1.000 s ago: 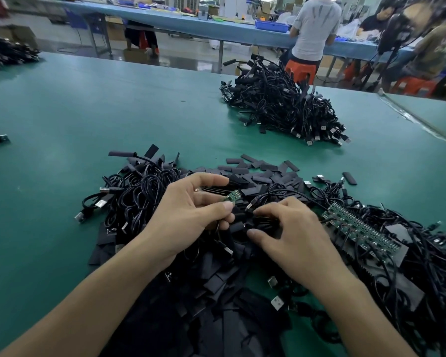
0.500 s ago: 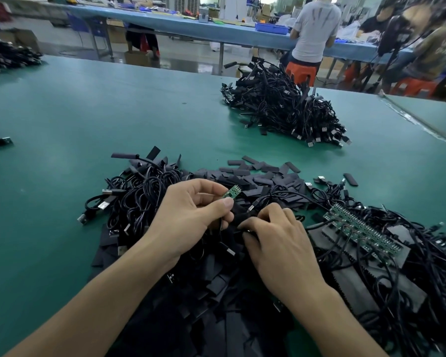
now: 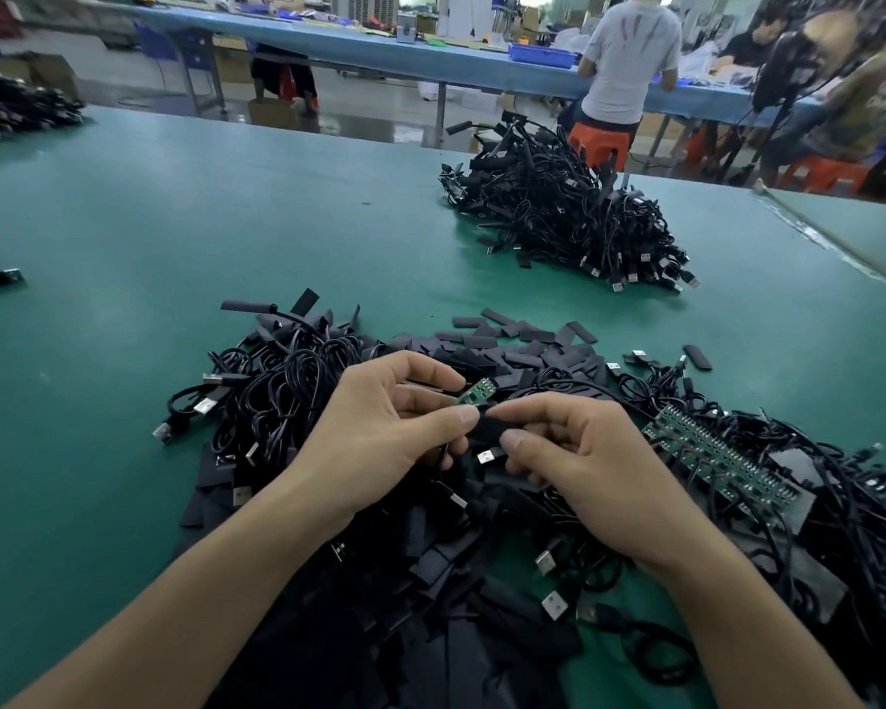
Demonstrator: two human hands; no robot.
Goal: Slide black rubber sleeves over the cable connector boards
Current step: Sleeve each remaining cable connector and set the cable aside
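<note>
A wide green table is spread on its near side with a heap of black cables, into which flat loose sleeves are mixed. A second cable pile is stacked well apart at the far right. A strip of green boards is laid across the cables at the right of the near heap.

Above the middle of that heap, the left hand and the right hand are held close together, thumb tips almost meeting. A black rubber sleeve is pinched between the right thumb and forefinger, the other right fingers being curled beneath it. Its left end is brought against the tip of the left thumb.

A small green connector board is gripped at its near end between the left thumb and forefinger. Most of it is left exposed, tilted toward the far right. The board is seen just beyond the sleeve. Whether the two touch cannot be told. A silver USB plug is visible just below the sleeve.
</note>
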